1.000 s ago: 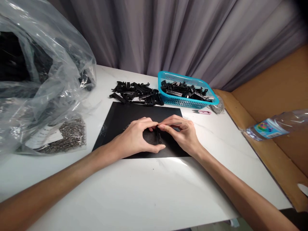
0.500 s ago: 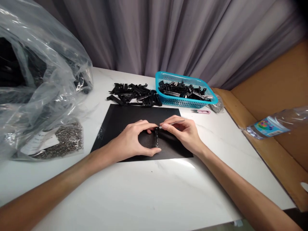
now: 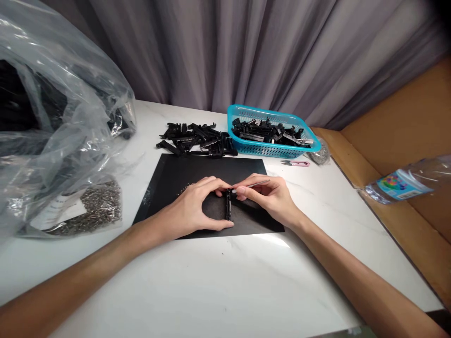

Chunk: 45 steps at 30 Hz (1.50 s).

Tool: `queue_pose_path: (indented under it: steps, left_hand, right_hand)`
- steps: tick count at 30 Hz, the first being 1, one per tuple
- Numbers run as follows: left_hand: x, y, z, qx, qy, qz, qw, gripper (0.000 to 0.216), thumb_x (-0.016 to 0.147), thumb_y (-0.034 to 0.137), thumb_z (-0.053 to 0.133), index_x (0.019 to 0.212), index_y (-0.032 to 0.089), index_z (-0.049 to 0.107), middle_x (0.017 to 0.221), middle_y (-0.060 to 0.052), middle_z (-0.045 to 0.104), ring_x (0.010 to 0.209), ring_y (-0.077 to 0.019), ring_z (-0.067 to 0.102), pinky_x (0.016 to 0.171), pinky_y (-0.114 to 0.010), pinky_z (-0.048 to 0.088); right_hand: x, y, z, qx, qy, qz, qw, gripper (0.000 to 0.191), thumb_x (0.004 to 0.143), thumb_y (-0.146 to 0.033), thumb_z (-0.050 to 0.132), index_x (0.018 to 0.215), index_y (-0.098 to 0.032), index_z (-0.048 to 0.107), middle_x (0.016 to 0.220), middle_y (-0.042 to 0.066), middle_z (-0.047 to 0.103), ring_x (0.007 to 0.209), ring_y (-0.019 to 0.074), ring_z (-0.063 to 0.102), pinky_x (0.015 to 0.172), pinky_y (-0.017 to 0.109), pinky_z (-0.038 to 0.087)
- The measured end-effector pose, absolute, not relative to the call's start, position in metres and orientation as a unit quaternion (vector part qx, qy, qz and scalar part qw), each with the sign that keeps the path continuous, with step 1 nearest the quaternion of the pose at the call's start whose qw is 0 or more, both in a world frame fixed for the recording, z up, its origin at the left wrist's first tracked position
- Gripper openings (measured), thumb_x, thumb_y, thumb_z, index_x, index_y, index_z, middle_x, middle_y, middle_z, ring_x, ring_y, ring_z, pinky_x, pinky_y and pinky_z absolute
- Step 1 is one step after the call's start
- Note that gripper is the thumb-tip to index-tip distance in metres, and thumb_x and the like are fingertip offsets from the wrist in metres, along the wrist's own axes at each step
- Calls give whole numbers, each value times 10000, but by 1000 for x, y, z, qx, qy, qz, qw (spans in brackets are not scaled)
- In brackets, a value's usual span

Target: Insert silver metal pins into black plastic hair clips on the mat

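My left hand (image 3: 192, 204) holds a narrow black plastic part (image 3: 229, 205) upright over the black mat (image 3: 246, 169), thumb at its near end and index finger at its far end. My right hand (image 3: 269, 195) pinches a thin metal tool (image 3: 260, 183), perhaps tweezers; its tip is hidden by the fingers at the part's far end. A small pale bit shows by those fingertips, too small to name. Several small shiny metal pieces (image 3: 183, 188) lie on the mat behind my left hand.
Behind the mat are a heap of black plastic parts (image 3: 197, 138) and a blue basket (image 3: 278, 151) of similar parts. Pink thread snips (image 3: 299, 164) lie right. Left stand a bag of small metal pieces (image 3: 102, 204) and a large plastic bag (image 3: 81, 112). A bottle (image 3: 400, 185) is at the cardboard box (image 3: 398, 117).
The right fingertips and tool have shifted slightly down toward the part's far end. The part is turned a little in my left hand. The view has moved slightly.
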<state>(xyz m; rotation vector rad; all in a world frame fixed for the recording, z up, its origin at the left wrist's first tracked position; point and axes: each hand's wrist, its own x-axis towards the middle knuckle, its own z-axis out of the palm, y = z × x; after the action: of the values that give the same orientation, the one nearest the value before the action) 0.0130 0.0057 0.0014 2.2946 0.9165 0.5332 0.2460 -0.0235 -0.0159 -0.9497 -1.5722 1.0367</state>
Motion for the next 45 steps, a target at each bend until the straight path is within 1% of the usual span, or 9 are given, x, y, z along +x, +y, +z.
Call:
queue_pose_path:
  steps: [4, 8, 15, 19, 24, 32, 38, 42, 45]
  left_hand:
    - [11, 6, 2, 867, 337, 199, 309, 562, 722, 465, 857, 1201, 246, 660, 1113, -20, 668, 1069, -244, 645, 945, -370, 510]
    - [11, 8, 1, 865, 334, 208, 310, 535, 697, 438, 871, 1153, 241, 672, 1092, -11, 695, 1036, -235, 663, 932, -352, 519]
    - [13, 8, 4, 864, 332, 208, 315, 547, 688, 446, 876, 1143, 221, 672, 1097, -23, 714, 1029, -243, 669, 922, -363, 524]
    - [13, 8, 5, 864, 330, 209, 318, 547, 683, 439, 880, 1143, 222, 680, 1095, -21, 714, 1028, -243, 670, 919, -365, 524]
    - [13, 8, 4, 864, 331, 211, 315, 539, 681, 435, 878, 1138, 223, 687, 1074, -17, 713, 1015, -243, 670, 904, -364, 527]
    - [13, 7, 3, 858, 333, 221, 323, 548, 666, 434, 890, 1136, 227, 700, 1059, -14, 704, 1008, -238, 665, 915, -365, 519]
    - [14, 8, 1, 858, 328, 229, 323, 552, 671, 425, 884, 1151, 224, 701, 1056, -14, 708, 992, -227, 663, 931, -355, 513]
    - [13, 7, 1, 864, 333, 220, 308, 574, 678, 433, 870, 1182, 222, 697, 1063, -31, 694, 999, -244, 664, 928, -376, 524]
    - [10, 5, 3, 864, 337, 210, 311, 609, 688, 423, 859, 1235, 225, 676, 1097, -49, 698, 1040, -261, 667, 952, -396, 529]
  right_hand:
    - [243, -27, -14, -395, -639, 421, 508, 131, 925, -330, 763, 960, -218, 819, 865, 34, 763, 756, 152, 725, 734, 303, 631]
    - [239, -31, -10, -398, -650, 409, 502, 137, 940, -323, 743, 990, -203, 787, 875, 27, 766, 752, 153, 738, 758, 310, 647]
    - [241, -33, -16, -369, -781, 236, 445, 96, 993, -219, 664, 1040, -211, 746, 974, 46, 767, 859, 171, 733, 755, 306, 624]
    - [242, -32, -18, -356, -801, 201, 438, 104, 1003, -192, 645, 1058, -210, 731, 985, 50, 763, 862, 171, 724, 759, 307, 610]
    - [242, -32, -17, -372, -789, 188, 453, 95, 1001, -189, 644, 1029, -216, 731, 933, 40, 763, 812, 166, 716, 731, 299, 610]
    - [242, -33, -20, -346, -805, 186, 446, 137, 1008, -162, 628, 1090, -206, 729, 986, 64, 755, 861, 180, 715, 774, 320, 599]
    - [239, -31, -23, -339, -807, 185, 446, 144, 1023, -164, 600, 1074, -208, 727, 986, 57, 756, 860, 173, 717, 782, 310, 598]
    - [237, -31, -18, -359, -796, 198, 444, 117, 1026, -225, 613, 1035, -219, 729, 934, 43, 751, 818, 173, 709, 746, 311, 580]
    - [240, -32, -10, -401, -758, 193, 477, 208, 1068, -282, 530, 958, -213, 694, 875, 42, 700, 790, 171, 672, 746, 324, 546]
